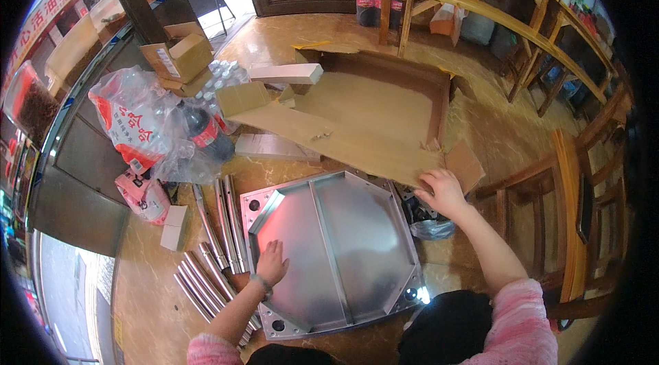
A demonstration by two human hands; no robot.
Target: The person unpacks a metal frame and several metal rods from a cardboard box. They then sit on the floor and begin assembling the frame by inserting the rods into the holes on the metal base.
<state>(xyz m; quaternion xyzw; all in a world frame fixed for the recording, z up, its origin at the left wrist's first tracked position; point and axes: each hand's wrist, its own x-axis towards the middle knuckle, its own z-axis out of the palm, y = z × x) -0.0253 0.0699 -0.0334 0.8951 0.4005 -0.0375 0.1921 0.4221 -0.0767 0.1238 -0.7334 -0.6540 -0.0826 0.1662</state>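
Observation:
A large square metal panel [357, 241] lies on the floor before me, with a raised rim, a central bar and round holes at its corners. My left hand [272, 263] rests over its left part, fingers stretched out and holding nothing. Beyond the panel is an open, torn cardboard box [343, 128]. My right hand [441, 193] grips the box's near edge by its right corner flap; the fingertips are partly hidden. Several shiny metal tubes [226, 221] lie left of the panel. Dark parts with a clear plastic bag [432, 229] sit by its right edge, below my right hand.
Wrapped bottles [209, 138] and a white-and-red plastic bag [134, 118] stand at the left, near a small cardboard box [180, 56]. White cartons [274, 147] lie beside the large box. Wooden benches [480, 12] and a wooden chair [570, 214] border the right side.

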